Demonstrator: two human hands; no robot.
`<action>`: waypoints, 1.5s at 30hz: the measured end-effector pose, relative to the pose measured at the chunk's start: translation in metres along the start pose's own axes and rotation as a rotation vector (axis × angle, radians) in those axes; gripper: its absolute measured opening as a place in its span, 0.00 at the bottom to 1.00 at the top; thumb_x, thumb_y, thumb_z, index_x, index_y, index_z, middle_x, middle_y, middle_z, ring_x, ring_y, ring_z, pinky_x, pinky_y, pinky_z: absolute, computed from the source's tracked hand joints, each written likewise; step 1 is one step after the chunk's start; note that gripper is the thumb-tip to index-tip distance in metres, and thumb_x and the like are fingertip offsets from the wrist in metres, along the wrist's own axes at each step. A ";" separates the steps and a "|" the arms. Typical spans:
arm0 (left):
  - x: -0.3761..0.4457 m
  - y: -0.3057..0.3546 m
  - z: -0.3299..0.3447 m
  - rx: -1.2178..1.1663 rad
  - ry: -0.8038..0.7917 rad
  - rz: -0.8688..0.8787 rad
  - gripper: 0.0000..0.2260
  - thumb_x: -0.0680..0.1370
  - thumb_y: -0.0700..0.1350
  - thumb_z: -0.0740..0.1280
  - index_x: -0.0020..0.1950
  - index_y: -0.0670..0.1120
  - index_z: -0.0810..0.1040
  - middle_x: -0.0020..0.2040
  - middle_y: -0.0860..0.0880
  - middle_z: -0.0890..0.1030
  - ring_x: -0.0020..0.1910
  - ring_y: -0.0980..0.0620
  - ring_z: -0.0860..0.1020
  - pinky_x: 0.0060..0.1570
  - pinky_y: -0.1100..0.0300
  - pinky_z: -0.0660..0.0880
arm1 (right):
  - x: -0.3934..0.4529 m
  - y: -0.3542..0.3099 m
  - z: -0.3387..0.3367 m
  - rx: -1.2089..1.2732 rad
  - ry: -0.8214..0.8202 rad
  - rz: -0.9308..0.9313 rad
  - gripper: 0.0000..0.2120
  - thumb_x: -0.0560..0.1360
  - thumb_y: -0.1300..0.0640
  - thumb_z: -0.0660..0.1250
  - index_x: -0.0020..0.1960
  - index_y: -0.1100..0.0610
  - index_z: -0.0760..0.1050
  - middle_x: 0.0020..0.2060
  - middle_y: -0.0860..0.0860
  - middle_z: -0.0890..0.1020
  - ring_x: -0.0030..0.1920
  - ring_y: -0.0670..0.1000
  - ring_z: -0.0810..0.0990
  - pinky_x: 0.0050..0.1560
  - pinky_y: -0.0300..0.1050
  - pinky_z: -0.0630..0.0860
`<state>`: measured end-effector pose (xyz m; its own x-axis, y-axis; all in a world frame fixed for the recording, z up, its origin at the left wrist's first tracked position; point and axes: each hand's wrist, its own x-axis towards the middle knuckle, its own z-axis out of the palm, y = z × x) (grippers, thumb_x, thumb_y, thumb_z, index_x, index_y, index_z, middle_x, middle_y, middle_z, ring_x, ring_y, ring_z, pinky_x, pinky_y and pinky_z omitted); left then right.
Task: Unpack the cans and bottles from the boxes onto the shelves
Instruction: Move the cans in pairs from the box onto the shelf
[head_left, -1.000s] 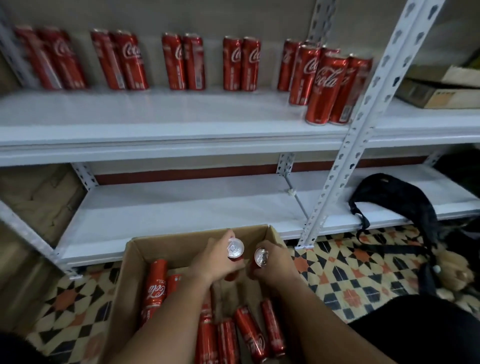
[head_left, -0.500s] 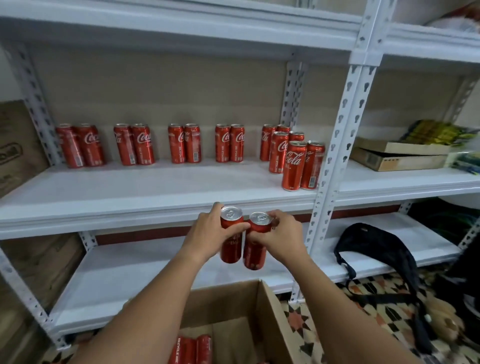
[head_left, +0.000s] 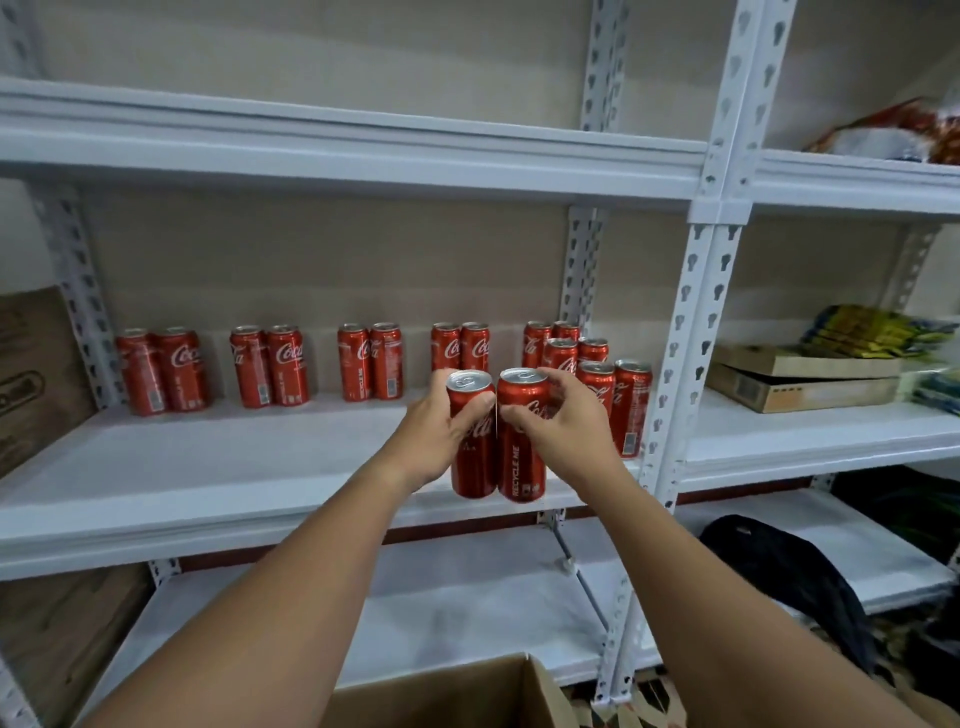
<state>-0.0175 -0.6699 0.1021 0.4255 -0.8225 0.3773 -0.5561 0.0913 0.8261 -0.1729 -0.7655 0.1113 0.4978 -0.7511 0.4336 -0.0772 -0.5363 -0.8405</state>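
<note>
My left hand (head_left: 436, 436) grips a tall red cola can (head_left: 475, 462) and my right hand (head_left: 566, 431) grips a second red can (head_left: 521, 462). Both cans are upright, side by side, touching each other, held over the front part of the white middle shelf (head_left: 234, 467). Several pairs of red cans (head_left: 270, 371) stand in a row along the back of that shelf, with a denser cluster (head_left: 618, 395) just right of my hands. The cardboard box (head_left: 467, 699) shows only its top edge at the bottom.
A white slotted upright (head_left: 691, 364) stands right of the can cluster. Flat cartons (head_left: 800, 376) lie on the right-hand shelf. A black bag (head_left: 789, 577) sits on the lower right shelf. A brown carton (head_left: 31, 374) fills the left edge.
Both hands lifted the two cans out of the box and up to the middle shelf; the view tilted upward, so the box has dropped almost out of sight.
</note>
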 end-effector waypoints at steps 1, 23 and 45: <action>0.006 -0.002 -0.001 -0.021 -0.012 -0.008 0.19 0.82 0.59 0.64 0.71 0.55 0.65 0.66 0.51 0.76 0.65 0.53 0.76 0.64 0.54 0.73 | 0.008 0.001 0.001 0.022 -0.038 0.007 0.30 0.73 0.53 0.77 0.72 0.52 0.70 0.56 0.43 0.81 0.55 0.40 0.79 0.62 0.45 0.78; 0.134 -0.102 -0.001 -0.031 0.047 -0.061 0.20 0.84 0.53 0.62 0.76 0.58 0.64 0.73 0.52 0.72 0.70 0.51 0.72 0.71 0.48 0.71 | 0.123 0.088 0.074 0.168 -0.201 0.006 0.26 0.83 0.53 0.62 0.76 0.37 0.55 0.70 0.42 0.67 0.70 0.43 0.67 0.70 0.45 0.66; 0.138 -0.163 0.037 -0.130 0.082 -0.097 0.32 0.82 0.58 0.66 0.81 0.61 0.52 0.77 0.56 0.66 0.76 0.53 0.67 0.75 0.48 0.66 | 0.156 0.158 0.130 0.152 -0.019 0.185 0.16 0.87 0.47 0.51 0.73 0.41 0.62 0.55 0.33 0.76 0.49 0.28 0.78 0.52 0.29 0.73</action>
<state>0.1056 -0.8195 0.0037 0.5324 -0.7829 0.3220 -0.4151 0.0900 0.9053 0.0049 -0.9170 0.0041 0.5039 -0.8228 0.2629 -0.0385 -0.3254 -0.9448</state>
